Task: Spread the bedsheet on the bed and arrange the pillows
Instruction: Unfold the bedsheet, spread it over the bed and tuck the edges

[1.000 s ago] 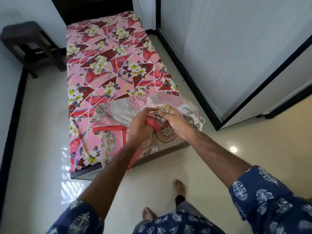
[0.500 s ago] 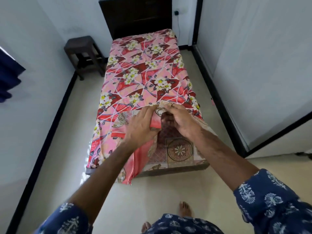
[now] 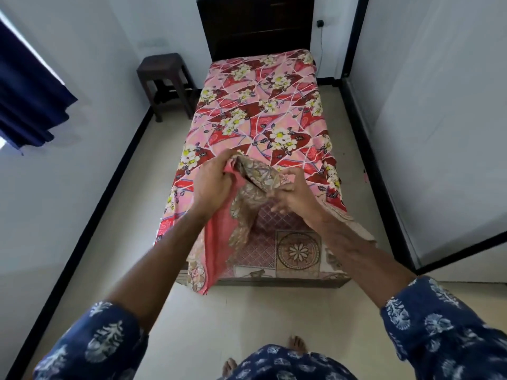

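1. at the far left a dark blue curtain hangs in soft folds against the white wall, well apart from the bed.
2. a dark brown stool, square-topped with straight legs, stands just beside the bed's left side near the head end.
3. the bed runs lengthwise away from the person, with a dark headboard at the far end and a pink and red flowered cover lying flat over most of it.
4. the left hand is raised over the foot half of the bed, fingers curled round a gathered fold of the bedsheet, forearm bare, blue printed sleeve pushed back.
5. the bedsheet is thin cloth, plain coral on one face and printed with beige flowers, lattice and a round medallion on the other; it lies on the foot end, one strip hanging over the edge toward the floor.
6. the right hand pinches the same fold from the other side, thumb on top.
7. at right, a white wardrobe with black edging stands along the pale glossy floor.
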